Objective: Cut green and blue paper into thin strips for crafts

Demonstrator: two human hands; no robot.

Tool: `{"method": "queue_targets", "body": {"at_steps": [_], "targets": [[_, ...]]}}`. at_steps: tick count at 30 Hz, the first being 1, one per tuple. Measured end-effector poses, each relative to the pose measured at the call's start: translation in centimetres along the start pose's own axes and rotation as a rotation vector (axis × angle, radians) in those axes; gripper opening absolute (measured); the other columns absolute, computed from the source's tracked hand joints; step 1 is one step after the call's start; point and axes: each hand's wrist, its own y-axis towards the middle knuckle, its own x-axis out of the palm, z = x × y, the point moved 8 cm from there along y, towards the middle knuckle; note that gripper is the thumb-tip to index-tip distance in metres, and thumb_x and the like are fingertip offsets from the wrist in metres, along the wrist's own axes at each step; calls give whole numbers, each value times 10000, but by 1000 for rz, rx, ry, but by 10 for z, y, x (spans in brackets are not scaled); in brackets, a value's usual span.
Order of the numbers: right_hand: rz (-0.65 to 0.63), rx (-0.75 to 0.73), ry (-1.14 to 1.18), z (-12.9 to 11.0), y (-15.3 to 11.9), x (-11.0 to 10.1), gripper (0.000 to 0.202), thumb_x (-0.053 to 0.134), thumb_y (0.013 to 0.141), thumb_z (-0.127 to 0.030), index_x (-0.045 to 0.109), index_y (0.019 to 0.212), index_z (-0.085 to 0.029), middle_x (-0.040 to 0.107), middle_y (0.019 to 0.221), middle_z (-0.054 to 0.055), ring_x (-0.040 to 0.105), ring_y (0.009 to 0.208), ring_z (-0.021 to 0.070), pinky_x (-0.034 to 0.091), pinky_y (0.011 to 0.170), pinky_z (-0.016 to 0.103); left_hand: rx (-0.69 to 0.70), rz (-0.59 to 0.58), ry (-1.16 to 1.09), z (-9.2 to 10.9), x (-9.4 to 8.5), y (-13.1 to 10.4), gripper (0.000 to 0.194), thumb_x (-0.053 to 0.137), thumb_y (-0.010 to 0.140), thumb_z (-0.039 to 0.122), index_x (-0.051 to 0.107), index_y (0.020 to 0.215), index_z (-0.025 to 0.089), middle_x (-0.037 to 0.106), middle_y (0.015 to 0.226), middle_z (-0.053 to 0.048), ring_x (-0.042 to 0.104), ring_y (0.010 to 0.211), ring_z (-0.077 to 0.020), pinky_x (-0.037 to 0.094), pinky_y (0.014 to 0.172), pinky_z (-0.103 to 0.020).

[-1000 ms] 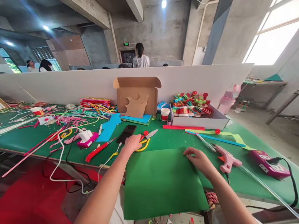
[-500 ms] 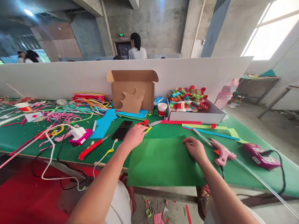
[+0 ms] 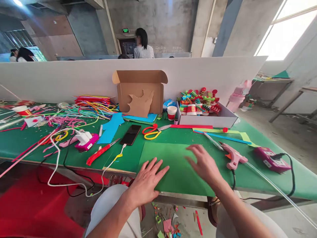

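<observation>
A sheet of green paper [image 3: 173, 165] lies at the front edge of the green table, directly before me. On its left part my left hand [image 3: 150, 177] rests flat with the fingers spread. My right hand [image 3: 203, 162] is over the paper's right side, fingers apart and a little blurred; whether it touches the sheet I cannot tell. Just beyond the paper lie scissors [image 3: 152, 132] with one red and one yellow handle loop, their blades pointing right. A black phone [image 3: 130, 135] with a white cable plugged in sits left of the scissors.
Red-handled scissors [image 3: 100, 154] and a pink power strip [image 3: 86, 142] lie left. Right are a pink glue gun [image 3: 234, 156] and another power strip [image 3: 272, 159]. Behind stand a cardboard box [image 3: 158, 96], paper cups [image 3: 171, 112] and a white box [image 3: 210, 121] of colourful cup figures.
My left hand has come back from the scissors onto the paper and spread out. My right hand has let go of the paper's right edge and opened.
</observation>
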Motion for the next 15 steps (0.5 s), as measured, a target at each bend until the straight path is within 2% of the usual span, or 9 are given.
{"method": "queue_targets", "body": {"at_steps": [2,3,5,6,8,10,12,15], "targets": [[-248,-224,109,-37,-10,23,551,610,876,-493,584,1337,-191,609,1334,165,533,1273,325,409,1079,497,-6,58,-38,-3,-11,4,751,642,775,152,409,1478,276,442,1532,-82,327,1454,-291,316,1154,-499],[-358,-279,132,-49,-16,32,693,669,814,-545,544,1391,-182,564,1401,176,466,1341,362,345,1124,548,-4,73,-69,-5,-16,6,688,601,785,129,463,1444,271,502,1489,-68,385,1424,-269,343,1143,-475],[-510,-296,144,-58,-22,41,895,766,696,-545,480,1454,-164,463,1496,187,356,1410,416,249,1158,616,-5,84,-130,-13,-26,9,591,551,788,106,568,1355,271,593,1402,-43,489,1350,-238,389,1118,-432],[-551,-280,154,-55,-23,40,903,781,680,-486,472,1461,-157,440,1512,186,344,1418,415,237,1165,615,-14,85,-151,-18,-29,10,565,542,780,101,605,1315,271,625,1364,-37,532,1310,-230,411,1101,-414],[-596,-245,215,-44,-22,32,743,719,720,-327,528,1419,-161,480,1489,161,396,1403,356,283,1171,543,-52,85,-165,-32,-34,10,555,535,752,88,647,1265,266,665,1307,-35,596,1232,-225,450,1061,-387],[-601,-187,311,-24,-19,18,534,604,783,-238,631,1314,-182,576,1412,118,488,1349,283,362,1140,446,-98,95,-173,-50,-35,9,565,526,718,74,671,1230,265,686,1272,-35,628,1181,-224,471,1034,-379],[-586,-96,391,-2,-17,5,403,541,828,-241,705,1193,-199,660,1311,84,567,1270,259,428,1080,393,-102,136,-227,-67,-35,8,481,523,723,107,714,1134,267,705,1235,-36,629,1181,-226,472,1033,-383],[-526,67,390,28,-17,-8,297,565,844,-343,753,1010,-185,755,1062,71,681,1008,272,511,909,370,-112,236,-409,-88,-36,4,266,546,798,330,746,952,245,752,1087,-55,662,1102,-246,509,967,-376]]}}
